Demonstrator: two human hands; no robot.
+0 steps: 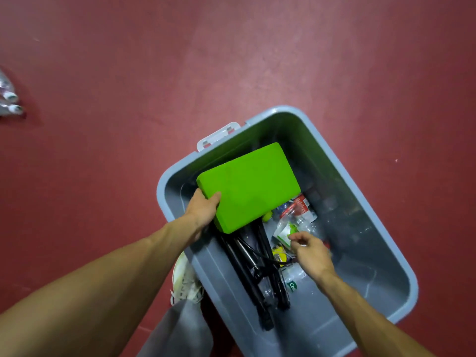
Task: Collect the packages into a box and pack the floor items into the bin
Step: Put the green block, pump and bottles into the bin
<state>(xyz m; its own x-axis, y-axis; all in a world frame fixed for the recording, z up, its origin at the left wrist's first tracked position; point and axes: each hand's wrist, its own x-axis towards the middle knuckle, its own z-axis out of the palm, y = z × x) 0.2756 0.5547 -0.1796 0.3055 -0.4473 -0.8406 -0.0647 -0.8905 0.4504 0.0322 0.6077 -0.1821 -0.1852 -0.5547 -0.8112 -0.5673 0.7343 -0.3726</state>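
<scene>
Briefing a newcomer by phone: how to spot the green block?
Find the grey bin on the red floor. At its far end the left hand holds a flat block over black rods. Only it is large, plain, bright green.

My left hand [203,210] grips the corner of a green foam block [248,188], tilted over the grey bin [360,176]. My right hand [313,255] hovers loose-fingered above plastic bottles [300,211] and wrappers, beside a folded black stand [257,274] in there.
</scene>
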